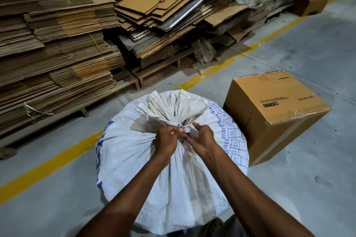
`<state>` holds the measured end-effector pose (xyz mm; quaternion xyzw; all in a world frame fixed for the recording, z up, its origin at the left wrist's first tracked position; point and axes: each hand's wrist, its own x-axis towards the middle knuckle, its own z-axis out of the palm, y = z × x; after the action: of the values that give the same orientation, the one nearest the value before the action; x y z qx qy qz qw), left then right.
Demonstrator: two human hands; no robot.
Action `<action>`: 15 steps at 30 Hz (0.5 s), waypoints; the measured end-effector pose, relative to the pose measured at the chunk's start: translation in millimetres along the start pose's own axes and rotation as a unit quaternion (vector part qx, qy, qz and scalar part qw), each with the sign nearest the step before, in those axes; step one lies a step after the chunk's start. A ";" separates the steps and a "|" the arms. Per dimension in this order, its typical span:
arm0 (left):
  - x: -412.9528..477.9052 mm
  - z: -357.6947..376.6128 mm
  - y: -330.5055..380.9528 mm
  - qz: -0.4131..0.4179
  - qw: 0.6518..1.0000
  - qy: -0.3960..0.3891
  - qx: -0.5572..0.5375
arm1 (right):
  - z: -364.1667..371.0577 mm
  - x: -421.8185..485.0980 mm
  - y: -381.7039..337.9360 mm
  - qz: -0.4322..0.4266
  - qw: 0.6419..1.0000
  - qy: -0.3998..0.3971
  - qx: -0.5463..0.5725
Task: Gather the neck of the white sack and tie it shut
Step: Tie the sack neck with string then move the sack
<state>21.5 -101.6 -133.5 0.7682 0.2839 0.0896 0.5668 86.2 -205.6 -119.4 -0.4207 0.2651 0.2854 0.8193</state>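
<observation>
On the floor at 6 o'clock stands the full white sack: soft, pliable weave, probably heavy. Grip at the bunched neck. Left hand and right hand clench a white tie strip there.

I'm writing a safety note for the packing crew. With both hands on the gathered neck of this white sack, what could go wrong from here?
1. The white tie strip looks short between the left hand and right hand; it may slip before the knot sets.
2. The white sack bulges full, so a loose neck could reopen.
3. The cardboard box sits close beside the sack, possibly crowding the right elbow.
</observation>
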 end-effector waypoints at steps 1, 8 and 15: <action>0.3 1.1 0.1 0.002 1.000 -0.005 -0.007 | -7.6 1.4 2.1 0.019 0.998 -0.008 0.052; 6.6 -0.1 -9.7 0.026 0.998 -0.039 -0.032 | -45.1 10.7 20.6 0.024 0.996 -0.080 -0.019; 4.7 -18.3 -19.6 0.173 0.974 0.006 0.144 | -48.5 18.2 17.3 -0.224 0.950 0.017 -0.217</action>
<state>10.4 -80.2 -146.2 0.8785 0.1598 0.1493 0.4248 77.6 -233.6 -165.5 -0.6420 0.1095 0.1383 0.7461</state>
